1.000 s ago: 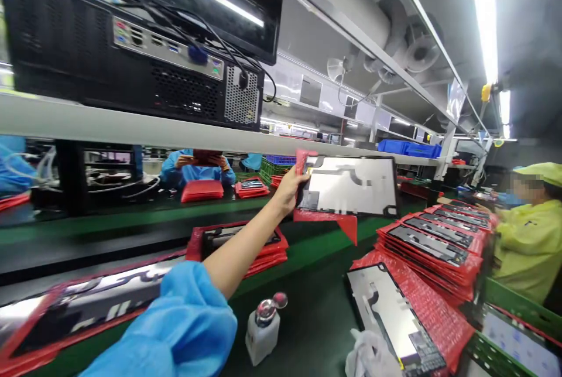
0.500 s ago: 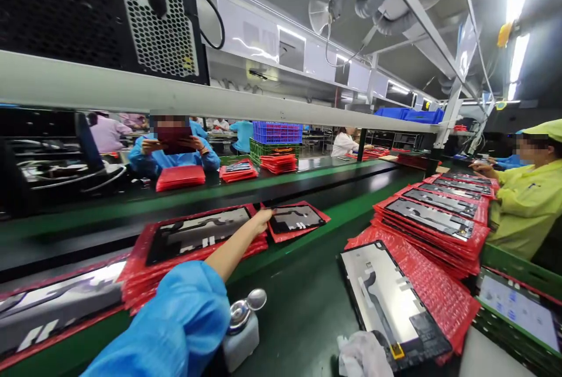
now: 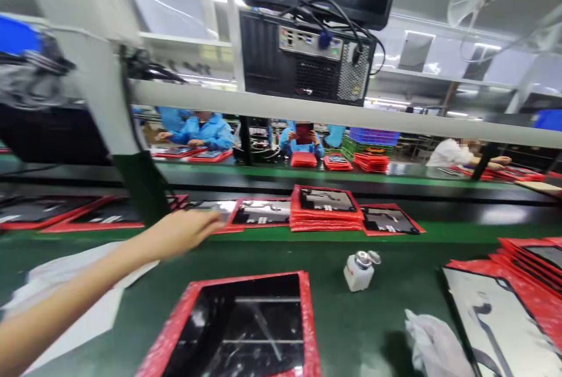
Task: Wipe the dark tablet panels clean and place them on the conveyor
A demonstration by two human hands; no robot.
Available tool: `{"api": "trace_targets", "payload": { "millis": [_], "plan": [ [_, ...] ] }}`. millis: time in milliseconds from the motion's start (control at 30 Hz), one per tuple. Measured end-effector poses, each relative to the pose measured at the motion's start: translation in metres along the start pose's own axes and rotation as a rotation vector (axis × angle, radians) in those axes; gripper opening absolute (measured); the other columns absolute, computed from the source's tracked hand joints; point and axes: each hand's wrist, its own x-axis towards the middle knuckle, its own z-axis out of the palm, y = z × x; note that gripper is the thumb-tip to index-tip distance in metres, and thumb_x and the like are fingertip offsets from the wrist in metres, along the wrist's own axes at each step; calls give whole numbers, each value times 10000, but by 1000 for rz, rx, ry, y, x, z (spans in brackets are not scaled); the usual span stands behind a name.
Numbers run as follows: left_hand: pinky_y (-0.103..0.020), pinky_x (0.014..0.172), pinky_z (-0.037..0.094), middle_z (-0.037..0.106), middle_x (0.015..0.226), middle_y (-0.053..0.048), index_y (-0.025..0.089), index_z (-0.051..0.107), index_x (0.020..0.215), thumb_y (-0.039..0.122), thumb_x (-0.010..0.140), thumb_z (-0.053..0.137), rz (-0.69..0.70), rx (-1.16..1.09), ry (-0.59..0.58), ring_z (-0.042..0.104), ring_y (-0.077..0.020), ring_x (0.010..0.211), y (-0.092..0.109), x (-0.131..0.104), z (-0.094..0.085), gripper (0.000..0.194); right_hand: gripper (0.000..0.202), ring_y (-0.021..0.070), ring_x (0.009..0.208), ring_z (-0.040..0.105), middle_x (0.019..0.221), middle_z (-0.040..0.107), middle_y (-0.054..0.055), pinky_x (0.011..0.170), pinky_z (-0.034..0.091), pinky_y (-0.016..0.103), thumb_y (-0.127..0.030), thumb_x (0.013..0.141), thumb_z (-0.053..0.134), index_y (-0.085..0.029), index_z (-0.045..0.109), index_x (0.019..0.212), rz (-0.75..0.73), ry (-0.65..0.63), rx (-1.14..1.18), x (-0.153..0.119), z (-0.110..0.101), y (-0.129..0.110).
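Note:
My left hand (image 3: 187,233) is bare and blurred, reaching in from the left above the green bench, its fingers loosely extended with nothing in them. Beyond its fingertips lie panels in red sleeves (image 3: 263,211). A crumpled white shape (image 3: 437,345), which looks like my gloved right hand, is at the lower right, beside the left edge of a silver-backed panel (image 3: 487,312); its fingers cannot be made out. A black glossy panel (image 3: 241,324) on a red bubble sleeve lies at bottom centre. The white bottle (image 3: 359,271) stands with its lid up.
A stack of red-sleeved panels (image 3: 327,213) stands on the far side of the bench. White sheets (image 3: 96,301) lie under my left forearm. A slanted post (image 3: 136,184) rises at the left, and a rail (image 3: 298,108) crosses above. Co-workers sit opposite.
The view has swung left. My left hand has let go of the small panel right of the stack and moved left. The black panel and white sheets have come into view.

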Motion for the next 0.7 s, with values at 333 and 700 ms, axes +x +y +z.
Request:
{"api": "trace_targets", "payload": {
  "millis": [333,700],
  "plan": [
    [-297,717,440,671,743,-21,273,410,764,347,916,275,-330,-199,-213,678,-214,761,-75,-120,127,216,68,201,726,648,831,703,57,629,511,271,-117,772,653,-185,647,775,-430,-536,-156,-58,248,-308],
    [-435,798,463,653,855,-141,233,537,820,339,845,308,-103,-260,82,606,-304,820,-86,-108,159,254,300,189,708,612,813,677,71,632,480,286,-182,972,388,-203,679,907,-341,-247,-287,-37,180,-220]
  ]
}}
